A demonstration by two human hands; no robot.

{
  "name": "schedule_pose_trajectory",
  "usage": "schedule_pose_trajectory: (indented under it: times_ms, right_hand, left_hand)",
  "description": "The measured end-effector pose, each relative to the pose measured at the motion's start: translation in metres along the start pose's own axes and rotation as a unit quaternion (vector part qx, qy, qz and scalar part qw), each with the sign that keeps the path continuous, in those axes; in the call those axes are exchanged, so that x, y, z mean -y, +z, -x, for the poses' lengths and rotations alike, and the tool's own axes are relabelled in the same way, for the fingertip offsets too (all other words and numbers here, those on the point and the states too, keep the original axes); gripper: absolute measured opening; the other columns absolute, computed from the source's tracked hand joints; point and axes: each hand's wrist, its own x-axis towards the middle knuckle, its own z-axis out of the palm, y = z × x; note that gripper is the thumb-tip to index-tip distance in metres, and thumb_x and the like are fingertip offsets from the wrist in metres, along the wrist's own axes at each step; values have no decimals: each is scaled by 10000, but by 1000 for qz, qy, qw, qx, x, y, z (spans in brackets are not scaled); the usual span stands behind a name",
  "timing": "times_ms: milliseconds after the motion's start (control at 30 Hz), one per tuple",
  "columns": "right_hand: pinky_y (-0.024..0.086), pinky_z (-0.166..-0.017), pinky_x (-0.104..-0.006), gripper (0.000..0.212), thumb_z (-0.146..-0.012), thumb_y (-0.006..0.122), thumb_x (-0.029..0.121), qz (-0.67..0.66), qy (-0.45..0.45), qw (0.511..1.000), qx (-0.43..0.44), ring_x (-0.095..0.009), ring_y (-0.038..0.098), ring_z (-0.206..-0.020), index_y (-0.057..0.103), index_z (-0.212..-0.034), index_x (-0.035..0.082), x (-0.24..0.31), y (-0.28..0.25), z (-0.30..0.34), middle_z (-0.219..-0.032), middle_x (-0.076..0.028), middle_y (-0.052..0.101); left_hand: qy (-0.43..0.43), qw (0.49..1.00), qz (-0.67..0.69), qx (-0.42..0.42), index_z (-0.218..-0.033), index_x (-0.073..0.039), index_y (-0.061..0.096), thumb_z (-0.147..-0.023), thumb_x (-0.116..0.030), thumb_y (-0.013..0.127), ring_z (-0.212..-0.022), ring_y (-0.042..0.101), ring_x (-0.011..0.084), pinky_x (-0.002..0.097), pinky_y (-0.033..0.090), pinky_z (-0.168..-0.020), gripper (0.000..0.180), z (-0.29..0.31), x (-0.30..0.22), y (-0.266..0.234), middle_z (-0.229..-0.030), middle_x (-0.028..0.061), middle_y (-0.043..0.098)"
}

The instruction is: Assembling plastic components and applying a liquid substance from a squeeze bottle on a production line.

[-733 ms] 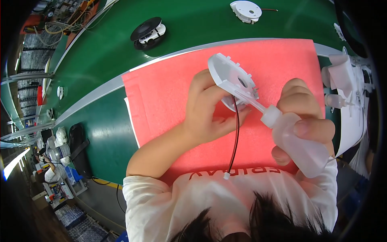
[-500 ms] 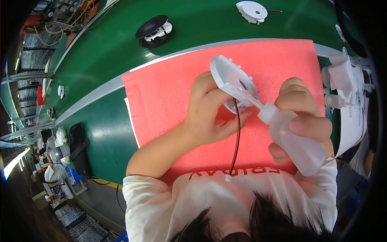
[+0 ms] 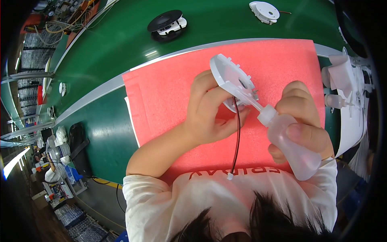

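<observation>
My left hand point(image 3: 210, 109) grips a white plastic housing point(image 3: 230, 76) by its edge, tilted above the pink foam mat point(image 3: 161, 92). From the housing a thin dark cable point(image 3: 238, 139) hangs down to a small white connector point(image 3: 230, 176) by my shirt. My right hand point(image 3: 304, 117) is wrapped round a translucent squeeze bottle point(image 3: 292, 147), tipped so that its nozzle points up and left. The nozzle tip reaches the housing's near side; whether it touches cannot be made out.
Beyond the mat, a green conveyor belt point(image 3: 100, 56) carries a black and white round unit point(image 3: 167, 26) and a white housing with a short wire point(image 3: 265, 12). A second small bottle point(image 3: 335, 101) is at the right. A black case point(image 3: 78, 149) lies at the left.
The units on the green belt have shifted to the right. My right hand and the bottle have turned slightly, the bottle's base swinging left and down. My left hand holds nearly still.
</observation>
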Motion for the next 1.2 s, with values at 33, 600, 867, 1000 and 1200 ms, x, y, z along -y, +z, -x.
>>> schedule_pose_trajectory:
  times_ms: [33,600,867,1000,1200]
  right_hand:
    - [338,-575,-382,639,-639,708,112,4,-7,1000,-7,-234,401,-628,368,-1173,196,-1,0,0,-887,-102,471]
    - [328,-584,-381,672,-590,705,58,5,7,1000,-1,-245,380,-647,396,-1172,193,0,-10,8,-874,-97,465]
    - [323,-581,-379,689,-575,706,45,-5,19,1000,-5,-243,377,-647,400,-1171,205,1,-18,11,-878,-90,465]
    - [323,-576,-379,678,-590,706,54,-2,13,1000,-7,-240,382,-644,393,-1172,206,-2,-20,12,-878,-90,467]
    - [324,-570,-377,643,-627,707,93,-2,9,1000,-14,-232,383,-638,383,-1171,206,-2,-23,13,-870,-95,468]
  left_hand:
    - [2,1000,-6,-2,-1036,-61,504,-546,-11,738,-913,502,286,364,421,-758,546,-2,-1,1,-1035,116,484]
    - [-66,993,95,-38,-988,-38,461,-614,-30,693,-849,511,206,279,418,-638,439,-7,1,4,-975,128,521]
    - [-172,939,295,-29,-1139,-8,337,-733,14,625,-1009,511,204,354,446,-854,499,-9,-6,9,-1108,135,456]
    - [-207,907,365,-31,-1149,-7,326,-765,-7,613,-1028,512,213,358,452,-850,479,-9,-8,11,-1116,142,460]
    - [-241,857,448,-76,-1161,1,308,-799,-45,595,-1035,514,213,360,454,-865,464,-11,-11,17,-1117,161,471]
